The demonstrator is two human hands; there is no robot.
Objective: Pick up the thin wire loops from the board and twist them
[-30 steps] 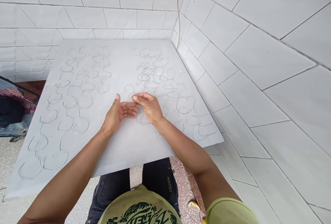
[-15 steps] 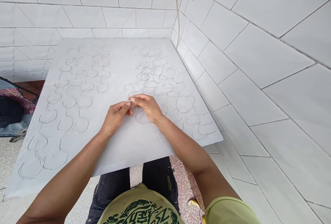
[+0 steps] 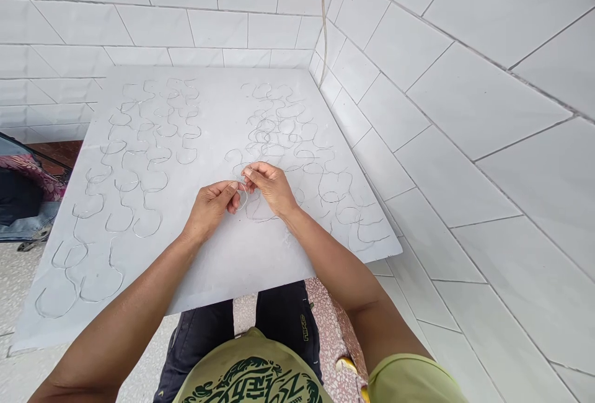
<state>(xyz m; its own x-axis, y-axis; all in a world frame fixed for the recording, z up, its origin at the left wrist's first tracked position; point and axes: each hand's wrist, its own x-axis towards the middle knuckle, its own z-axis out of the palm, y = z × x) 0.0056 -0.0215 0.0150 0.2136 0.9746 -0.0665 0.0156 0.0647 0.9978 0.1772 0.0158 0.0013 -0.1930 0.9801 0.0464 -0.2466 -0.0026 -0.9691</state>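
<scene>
Curved wire (image 3: pixel 246 196) above table (image 3: pixel 260 260), between hands, bowing right; long axis unclear. Left hand (image 3: pixel 216 204) pinches it from left, nearer side; right hand (image 3: pixel 270 187), slightly farther, pinched narrow, seemingly on its far end.

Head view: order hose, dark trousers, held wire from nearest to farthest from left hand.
1. Held wire: pinched in the left hand.
2. Dark trousers: below the tabletop, near side.
3. Hose: far right, beyond the tabletop.
</scene>
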